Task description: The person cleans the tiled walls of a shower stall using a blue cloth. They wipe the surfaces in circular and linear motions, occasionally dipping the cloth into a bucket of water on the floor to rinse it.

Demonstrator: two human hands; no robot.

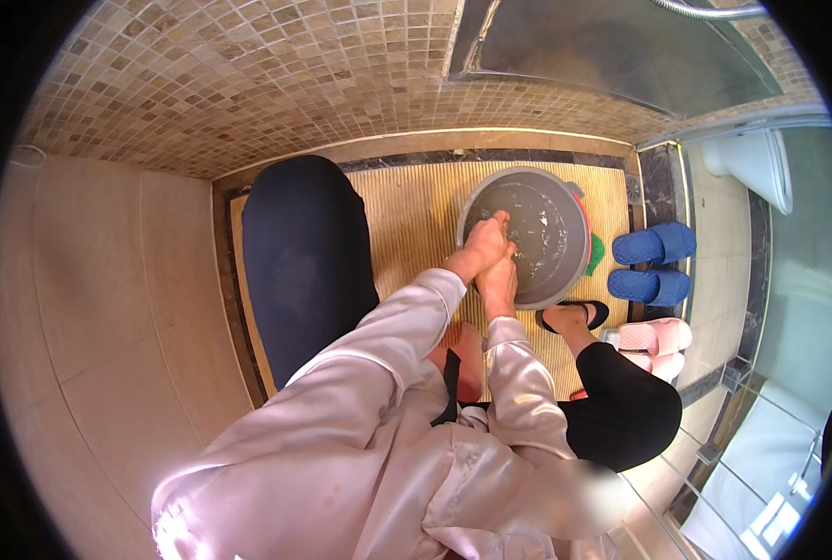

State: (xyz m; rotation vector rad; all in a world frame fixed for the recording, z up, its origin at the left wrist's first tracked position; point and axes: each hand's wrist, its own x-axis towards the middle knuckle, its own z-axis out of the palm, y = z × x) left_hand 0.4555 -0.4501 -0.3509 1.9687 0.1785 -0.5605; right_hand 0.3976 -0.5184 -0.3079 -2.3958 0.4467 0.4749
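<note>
A round grey bucket (580, 247) holds cloudy water (544, 224) with ripples and bright glints on it. Over its near left side, my left hand (484, 245) and my right hand (499, 280) are pressed against each other, just above or at the water. The fingers of both are closed and curled inward. Anything between them is hidden from view. Pale satin sleeves cover both forearms. Against the bucket's right side lies something green (595, 254), and a bit of red (580, 198) shows behind the rim.
Under the bucket is a ribbed yellow mat (406, 210). My bent knees (308, 261) flank it, with a black sandal (595, 310) close to the rim. Blue slippers (642, 246) and pink slippers (654, 336) stand to the right. Beyond the mat rises a mosaic wall (276, 75).
</note>
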